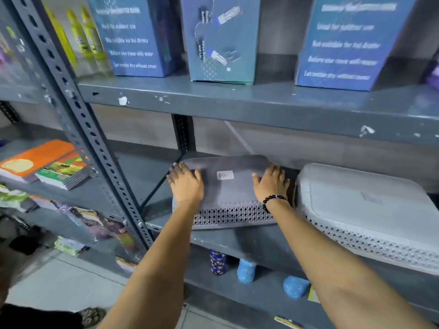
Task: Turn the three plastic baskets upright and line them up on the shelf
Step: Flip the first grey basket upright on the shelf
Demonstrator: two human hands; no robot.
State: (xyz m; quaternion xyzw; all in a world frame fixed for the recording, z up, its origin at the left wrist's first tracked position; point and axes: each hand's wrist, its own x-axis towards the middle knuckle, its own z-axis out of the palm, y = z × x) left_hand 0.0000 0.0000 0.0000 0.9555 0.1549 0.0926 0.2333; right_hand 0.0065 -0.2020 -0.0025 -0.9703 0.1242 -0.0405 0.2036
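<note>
The dark grey basket [228, 193] is positioned upside down on the middle shelf [249, 243], base upward, long axis running left to right. The left hand [186, 184] and right hand [272, 184] are laid on its base, fingers spread, not clamped. The light grey basket [365, 210], also inverted, is located just beside it on the right.

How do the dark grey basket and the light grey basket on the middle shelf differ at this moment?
The dark grey basket is darker than the light grey basket. The left hand and right hand rest on the dark one; the light one is untouched. The dark one shows a white sticker; the light one shows none. Both lie upside down, with perforated sides.
</note>
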